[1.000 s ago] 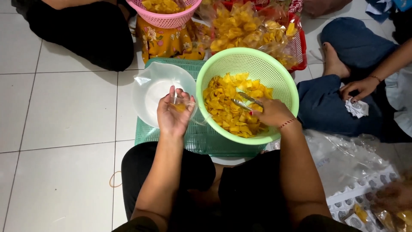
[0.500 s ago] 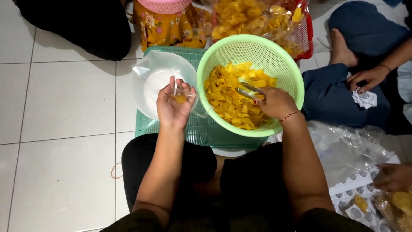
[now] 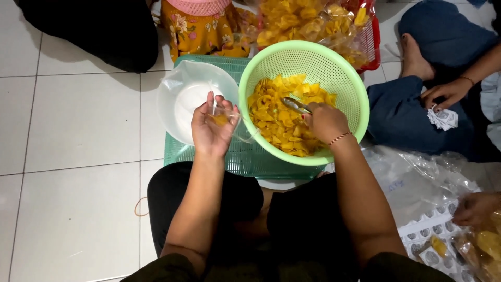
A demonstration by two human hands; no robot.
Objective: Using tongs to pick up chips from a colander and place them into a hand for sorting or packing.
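Chips in the green basket look light, thin and brittle, best lifted loosely from beneath. Right hand, closed around a metal spoon, rests on the pile. Left hand cups a limp clear bag just beside the basket, beside a white bowl.

the colander is pale green with a fine perforated mesh, and the chips in it are golden yellow. the spoon above them is dull silver. left of the colander a clear plastic bag looks milky white. under the colander a teal green crate lid shows a slotted grid. behind the colander sit a red basket and a pink basket. the floor is white tile with grey joints.
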